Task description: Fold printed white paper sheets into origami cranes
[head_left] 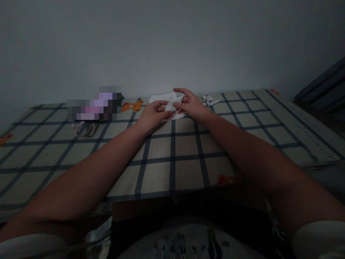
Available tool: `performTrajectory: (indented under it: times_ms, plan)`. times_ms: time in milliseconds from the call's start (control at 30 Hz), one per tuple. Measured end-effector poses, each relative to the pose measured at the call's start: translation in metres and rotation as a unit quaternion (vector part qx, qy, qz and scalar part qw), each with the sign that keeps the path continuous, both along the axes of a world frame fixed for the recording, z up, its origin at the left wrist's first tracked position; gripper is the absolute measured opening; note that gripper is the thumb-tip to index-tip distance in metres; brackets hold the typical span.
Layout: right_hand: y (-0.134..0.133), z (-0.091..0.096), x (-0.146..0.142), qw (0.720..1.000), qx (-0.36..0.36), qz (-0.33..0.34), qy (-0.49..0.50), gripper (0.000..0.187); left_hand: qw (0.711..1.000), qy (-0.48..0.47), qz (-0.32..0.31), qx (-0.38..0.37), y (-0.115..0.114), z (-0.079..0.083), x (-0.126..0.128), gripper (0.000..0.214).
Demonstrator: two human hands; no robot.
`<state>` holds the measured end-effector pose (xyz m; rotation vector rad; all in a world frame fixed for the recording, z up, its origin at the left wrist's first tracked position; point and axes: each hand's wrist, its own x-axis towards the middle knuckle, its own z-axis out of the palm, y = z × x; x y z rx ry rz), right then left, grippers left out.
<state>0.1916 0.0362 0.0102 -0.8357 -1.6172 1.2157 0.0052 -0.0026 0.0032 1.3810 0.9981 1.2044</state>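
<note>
Near the far side of the table, my left hand (155, 114) and my right hand (192, 105) come together around a small folded piece of white paper (170, 105). The left thumb and fingers pinch it from the left. On the other side, my right thumb and lower fingers grip it, while the index finger points out to the left above it. Printed white paper sheets (163, 97) lie flat just behind the hands. Close by my right hand sit several pointed folded paper shapes (208, 100), like origami cranes.
A checked tablecloth (159, 169) with bear prints covers the table. A blurred-out purple and dark object (98, 106) stands at the back left, with a looped pale cable (84, 128) before it. The wall (172, 43) rises behind; a dark slatted object (320, 81) is at right.
</note>
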Motion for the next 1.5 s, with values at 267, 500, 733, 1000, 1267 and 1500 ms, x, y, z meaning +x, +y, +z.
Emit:
performTrajectory:
  times_ms: [267,500,733,1000,1267,1500]
  plan:
    - [-0.003,0.004,0.003,1.0,-0.01,-0.003,0.02,0.041,0.993,-0.054,0.101,0.023,0.0,0.007,0.003,0.06]
    - [-0.001,-0.001,0.001,0.999,-0.003,0.041,-0.032,0.023,0.991,-0.077,0.084,0.075,0.011,0.001,-0.001,0.059]
    - [-0.001,0.004,0.006,0.983,0.101,0.006,-0.152,0.025,0.99,-0.088,0.061,0.089,0.01,0.0,0.002,0.039]
    - [-0.001,0.003,0.006,0.98,0.115,0.023,-0.16,0.028,0.991,-0.099,0.061,0.068,0.007,0.003,0.004,0.032]
    - [-0.002,0.004,0.006,0.979,0.117,0.029,-0.165,0.028,0.99,-0.086,0.087,0.073,0.004,0.003,0.004,0.038]
    - [-0.003,0.002,0.004,0.984,0.098,0.036,-0.145,0.029,0.991,-0.078,0.085,0.062,0.0,0.01,0.004,0.038]
